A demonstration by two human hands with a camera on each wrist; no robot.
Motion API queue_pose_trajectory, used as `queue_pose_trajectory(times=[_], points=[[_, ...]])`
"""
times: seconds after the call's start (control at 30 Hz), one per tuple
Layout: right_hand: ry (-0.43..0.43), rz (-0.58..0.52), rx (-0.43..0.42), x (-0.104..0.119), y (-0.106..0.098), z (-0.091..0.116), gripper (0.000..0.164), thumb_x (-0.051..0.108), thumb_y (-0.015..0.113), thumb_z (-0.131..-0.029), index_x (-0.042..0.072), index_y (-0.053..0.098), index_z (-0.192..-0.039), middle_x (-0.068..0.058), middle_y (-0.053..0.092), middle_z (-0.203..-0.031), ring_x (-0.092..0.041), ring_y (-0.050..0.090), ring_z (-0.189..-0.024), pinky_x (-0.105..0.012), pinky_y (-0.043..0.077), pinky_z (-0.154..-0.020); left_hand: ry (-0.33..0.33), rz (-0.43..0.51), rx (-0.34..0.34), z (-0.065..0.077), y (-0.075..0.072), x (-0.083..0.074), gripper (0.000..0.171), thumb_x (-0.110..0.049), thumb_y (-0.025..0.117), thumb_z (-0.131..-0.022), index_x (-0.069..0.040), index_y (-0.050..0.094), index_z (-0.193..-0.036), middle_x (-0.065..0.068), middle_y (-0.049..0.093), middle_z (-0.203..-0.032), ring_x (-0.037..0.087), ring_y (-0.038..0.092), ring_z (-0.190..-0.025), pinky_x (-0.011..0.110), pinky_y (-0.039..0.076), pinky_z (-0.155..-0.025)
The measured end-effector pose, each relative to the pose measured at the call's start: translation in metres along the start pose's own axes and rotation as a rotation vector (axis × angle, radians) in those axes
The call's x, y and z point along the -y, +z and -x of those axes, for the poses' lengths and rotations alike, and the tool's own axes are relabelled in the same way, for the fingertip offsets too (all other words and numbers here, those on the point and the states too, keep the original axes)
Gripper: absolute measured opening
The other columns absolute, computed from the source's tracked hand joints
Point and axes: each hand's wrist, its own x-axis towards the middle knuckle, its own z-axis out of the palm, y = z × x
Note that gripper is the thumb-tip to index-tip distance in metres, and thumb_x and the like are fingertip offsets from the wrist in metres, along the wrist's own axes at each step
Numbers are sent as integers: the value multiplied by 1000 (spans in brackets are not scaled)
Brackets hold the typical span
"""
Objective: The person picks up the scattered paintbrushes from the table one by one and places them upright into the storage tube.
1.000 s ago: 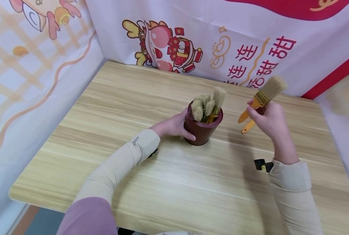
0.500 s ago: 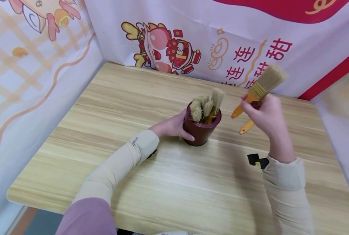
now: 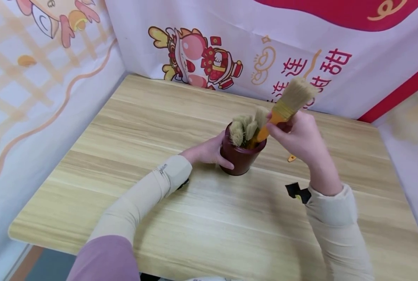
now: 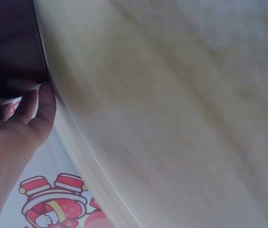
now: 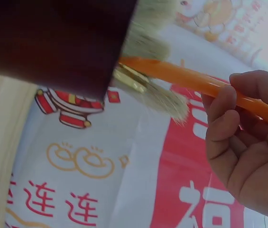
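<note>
My left hand (image 3: 212, 150) grips the side of a dark red pot (image 3: 238, 160) standing on the wooden table; fingers and thumb wrap its wall. Several paintbrushes (image 3: 242, 127) stand in the pot, pale bristles up. Above the rim on the right, my right hand (image 3: 298, 130) pinches a wide paintbrush (image 3: 295, 95) by its orange handle, bristles tilted up and right. In the right wrist view the orange handle's end (image 5: 143, 64) is right at the pot's mouth. An orange handle tip of another brush (image 3: 292, 158) shows on the table; the hand hides the rest.
The wood-grain table (image 3: 142, 128) runs up to a printed white cloth (image 3: 135, 50) at the back, with another cloth (image 3: 54, 89) along the left side. The table's front edge lies near the person's body.
My right hand has moved left with the paintbrush, bringing its handle from beside the pot to over the pot's mouth. The left hand and the pot have stayed in place.
</note>
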Motion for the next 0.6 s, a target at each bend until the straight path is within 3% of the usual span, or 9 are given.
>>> queue_pose_trajectory(times=[0.17, 0.27, 0.33, 0.6], points=[[24, 21, 40, -1, 11, -2, 21, 7, 66, -89, -2, 62, -108, -19, 68, -100, -10, 61, -80, -8, 46, -65, -13, 0, -9, 1, 1, 1, 122, -20, 91, -64, -20, 8, -153, 3, 32, -155, 15, 32, -142, 33, 25, -119], [64, 59, 49, -3, 16, -2, 28, 8, 68, -88, -4, 60, -111, -22, 69, -103, -23, 64, -85, -8, 46, -64, -23, 12, -7, 1, 2, -1, 121, -19, 91, -64, -20, 9, -153, 4, 33, -154, 16, 33, -142, 34, 25, -119], [86, 74, 47, -5, 19, -3, 34, 10, 70, -87, -4, 59, -115, -22, 69, -102, -25, 64, -84, -9, 46, -63, -37, 12, -2, 2, 3, -1, 118, -19, 91, -64, -19, 11, -152, 5, 36, -152, 17, 35, -140, 34, 26, -118], [184, 97, -77, -13, 12, 0, 67, 31, 76, -83, 9, 48, -139, -15, 69, -104, 9, 54, -66, -9, 45, -57, -40, -3, 3, 3, -1, -2, 120, -20, 90, -65, -19, 9, -153, 5, 34, -153, 18, 33, -141, 35, 26, -118]])
